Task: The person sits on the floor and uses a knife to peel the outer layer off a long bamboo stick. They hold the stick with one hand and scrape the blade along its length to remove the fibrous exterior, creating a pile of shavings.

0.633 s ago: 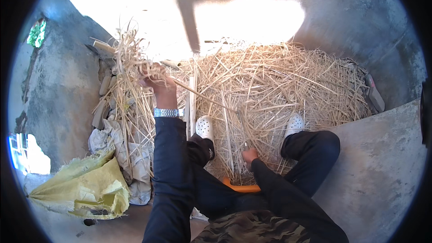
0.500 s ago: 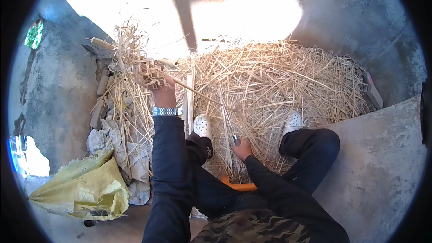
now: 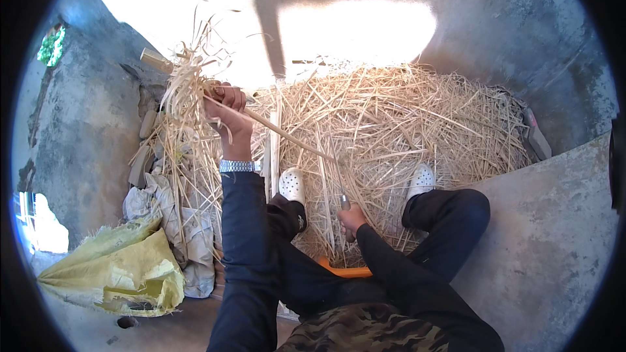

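My left hand (image 3: 229,114), with a metal watch on its wrist, is closed around a thin bamboo stick (image 3: 290,137). The stick slopes down to the right over the shavings. Curly pale shavings (image 3: 186,85) bunch by my left fist, and a thicker cut piece (image 3: 156,60) pokes out beyond them. Between my knees, my right hand (image 3: 353,219) grips the handle of a knife (image 3: 343,201). Its thin blade points away from me, its far part near the stick's lower end; I cannot tell whether they touch.
A wide heap of straw-like shavings (image 3: 417,104) covers the floor ahead, around my white clogs (image 3: 291,184). At left lie a torn yellow sack (image 3: 124,264) and grey cloth (image 3: 195,228). An orange seat edge (image 3: 345,271) shows under me. Concrete walls (image 3: 85,143) stand around.
My left fist has turned and its fingers now show, as the shavings beside it shifted. The stick's lower end moved slightly left. My right hand keeps the knife in nearly the same place.
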Tool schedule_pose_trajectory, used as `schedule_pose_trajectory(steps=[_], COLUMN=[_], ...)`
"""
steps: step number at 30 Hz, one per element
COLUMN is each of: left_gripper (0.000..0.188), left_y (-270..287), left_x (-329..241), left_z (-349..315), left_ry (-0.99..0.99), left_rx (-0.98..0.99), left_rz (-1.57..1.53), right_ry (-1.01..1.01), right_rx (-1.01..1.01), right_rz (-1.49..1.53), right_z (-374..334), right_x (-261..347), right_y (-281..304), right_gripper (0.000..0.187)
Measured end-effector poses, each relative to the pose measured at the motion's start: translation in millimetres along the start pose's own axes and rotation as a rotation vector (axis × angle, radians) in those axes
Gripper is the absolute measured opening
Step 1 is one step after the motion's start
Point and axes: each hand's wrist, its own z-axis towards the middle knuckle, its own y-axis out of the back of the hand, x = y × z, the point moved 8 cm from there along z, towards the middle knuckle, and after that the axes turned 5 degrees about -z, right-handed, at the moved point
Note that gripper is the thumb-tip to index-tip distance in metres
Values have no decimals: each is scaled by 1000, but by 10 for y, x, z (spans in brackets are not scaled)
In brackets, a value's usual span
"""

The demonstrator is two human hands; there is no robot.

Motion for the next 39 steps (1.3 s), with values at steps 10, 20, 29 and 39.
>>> schedule_pose_trajectory(steps=[10, 20, 29, 39], left_gripper=[42, 35, 29, 29], left_y=[-257, 49, -104, 9], left_x=[-87, -136, -126, -141], left_z=[-241, -126, -207, -234], left_ry=[160, 44, -8, -75], left_rx=[30, -65, 4, 56], left_rz=[-112, -73, 72, 261], right_ry=[612, 804, 2, 95], right_rx=[-150, -64, -58, -183], right_rz=[-468, -492, -168, -208], right_z=[-465, -777, 189, 397], right_x=[857, 1145, -142, -487], right_y=[-576, -698, -154, 68], right_gripper=[15, 21, 11, 8])
